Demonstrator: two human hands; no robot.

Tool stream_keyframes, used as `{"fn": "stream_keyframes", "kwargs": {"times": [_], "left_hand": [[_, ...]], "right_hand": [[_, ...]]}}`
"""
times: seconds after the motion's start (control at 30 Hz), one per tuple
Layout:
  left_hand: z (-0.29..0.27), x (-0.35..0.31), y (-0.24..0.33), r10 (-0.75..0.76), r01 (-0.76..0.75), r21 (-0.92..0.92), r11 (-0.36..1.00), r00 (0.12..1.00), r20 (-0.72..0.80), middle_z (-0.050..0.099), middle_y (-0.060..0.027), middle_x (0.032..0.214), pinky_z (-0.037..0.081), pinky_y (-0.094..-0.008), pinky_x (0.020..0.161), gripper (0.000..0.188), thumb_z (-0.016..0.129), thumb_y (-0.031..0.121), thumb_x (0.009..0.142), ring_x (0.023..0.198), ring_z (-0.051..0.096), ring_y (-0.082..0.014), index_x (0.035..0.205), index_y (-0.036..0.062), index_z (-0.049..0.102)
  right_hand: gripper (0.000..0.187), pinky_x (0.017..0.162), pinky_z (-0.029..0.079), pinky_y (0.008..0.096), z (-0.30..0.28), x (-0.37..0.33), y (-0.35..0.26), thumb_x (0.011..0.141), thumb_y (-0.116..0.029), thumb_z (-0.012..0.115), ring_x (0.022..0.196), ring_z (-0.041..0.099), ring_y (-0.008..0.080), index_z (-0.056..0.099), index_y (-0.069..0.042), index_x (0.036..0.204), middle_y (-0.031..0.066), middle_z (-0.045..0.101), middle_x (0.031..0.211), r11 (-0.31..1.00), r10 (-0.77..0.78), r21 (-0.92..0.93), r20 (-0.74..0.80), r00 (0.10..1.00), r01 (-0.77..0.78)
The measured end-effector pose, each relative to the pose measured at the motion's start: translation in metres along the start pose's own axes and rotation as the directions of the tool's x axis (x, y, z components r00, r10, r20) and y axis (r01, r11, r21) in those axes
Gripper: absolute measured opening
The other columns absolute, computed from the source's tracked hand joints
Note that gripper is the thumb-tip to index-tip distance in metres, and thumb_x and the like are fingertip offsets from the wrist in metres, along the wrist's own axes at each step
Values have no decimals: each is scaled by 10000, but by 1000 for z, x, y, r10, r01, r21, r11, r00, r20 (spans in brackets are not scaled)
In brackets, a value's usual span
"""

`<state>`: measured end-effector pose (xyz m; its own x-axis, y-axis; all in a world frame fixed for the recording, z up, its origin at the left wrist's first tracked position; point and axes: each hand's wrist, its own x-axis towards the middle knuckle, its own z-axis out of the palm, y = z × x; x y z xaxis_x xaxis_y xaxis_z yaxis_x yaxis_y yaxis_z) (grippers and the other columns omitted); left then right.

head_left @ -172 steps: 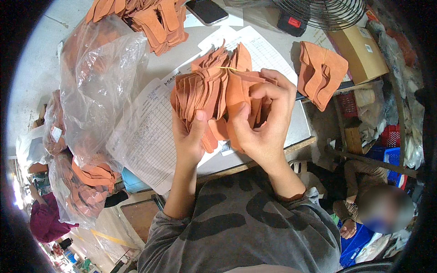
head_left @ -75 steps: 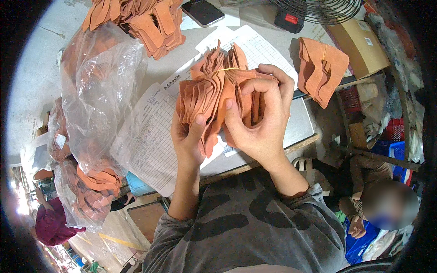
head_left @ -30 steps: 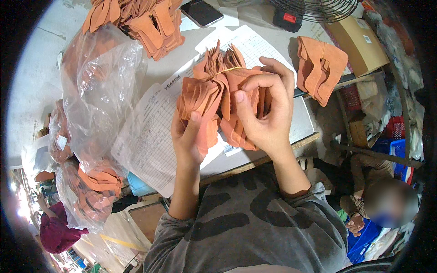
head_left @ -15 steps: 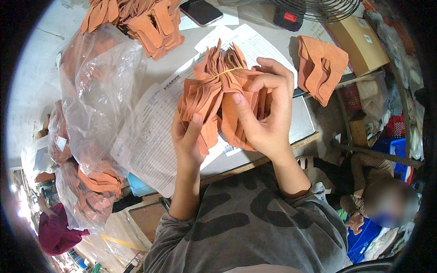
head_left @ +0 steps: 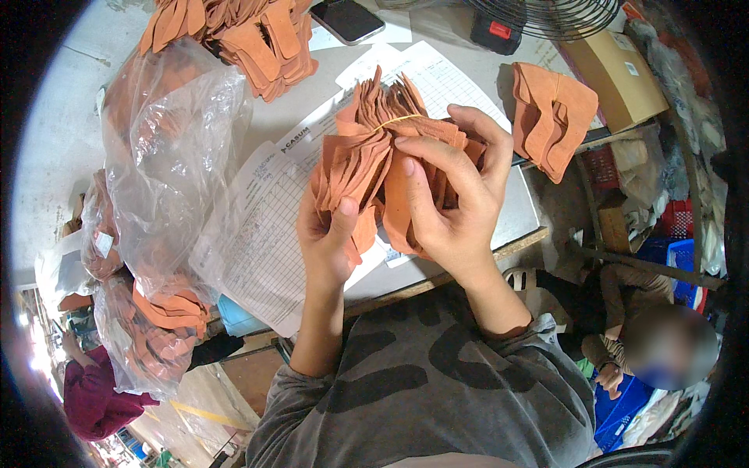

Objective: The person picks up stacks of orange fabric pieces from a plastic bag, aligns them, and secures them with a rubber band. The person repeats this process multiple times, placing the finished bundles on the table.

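orange bundle (head_left: 351, 168) is clasped between the curled left hand (head_left: 328, 243) and right hand (head_left: 466, 214).

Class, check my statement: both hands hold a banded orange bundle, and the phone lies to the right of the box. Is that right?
Not quite: in the head view, the phone lies to the left of the box. The left hand and right hand do hold a banded orange bundle.

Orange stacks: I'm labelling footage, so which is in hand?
The fanned stack between left hand and right hand; the flatter stack by the cardboard box, pile near the phone and bagged pieces lie untouched.
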<state>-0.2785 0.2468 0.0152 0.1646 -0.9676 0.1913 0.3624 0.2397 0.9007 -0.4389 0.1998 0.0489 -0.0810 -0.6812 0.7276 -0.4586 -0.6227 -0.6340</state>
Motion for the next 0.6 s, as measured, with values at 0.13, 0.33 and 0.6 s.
{"fn": "stream_keyframes", "kwargs": {"times": [0.13, 0.33, 0.6], "left_hand": [[1, -1, -3, 46, -45, -58, 997, 999, 14, 568, -198, 1497, 435, -419, 1171, 619, 625, 229, 1072, 1374, 570, -269, 1557, -87, 408], [0, -2, -1, 11, -9, -80, 997, 1000, 28, 552, -207, 1516, 428, -422, 1180, 602, 564, 206, 1084, 1376, 571, -280, 1574, -94, 385], [-5, 0, 1, -14, 20, -80, 997, 997, 70, 559, -210, 1510, 428, -419, 1182, 590, 542, 212, 1086, 1381, 569, -284, 1567, -99, 400]], "right_hand": [[307, 1026, 403, 430, -6, 2, -6, 790, -193, 874, 1227, 536, 331, 800, -130, 1081, 175, 557, 1320, 999, 1, -38, 47, 999, 0], [396, 1072, 455, 447, -8, 2, -10, 772, -219, 928, 1297, 534, 345, 757, -77, 1100, 191, 506, 1342, 999, 28, -40, 99, 995, -24], [362, 1068, 456, 446, -6, 2, -8, 791, -201, 905, 1288, 540, 347, 743, -64, 1085, 194, 526, 1310, 999, 24, -23, 86, 996, -22]]}}
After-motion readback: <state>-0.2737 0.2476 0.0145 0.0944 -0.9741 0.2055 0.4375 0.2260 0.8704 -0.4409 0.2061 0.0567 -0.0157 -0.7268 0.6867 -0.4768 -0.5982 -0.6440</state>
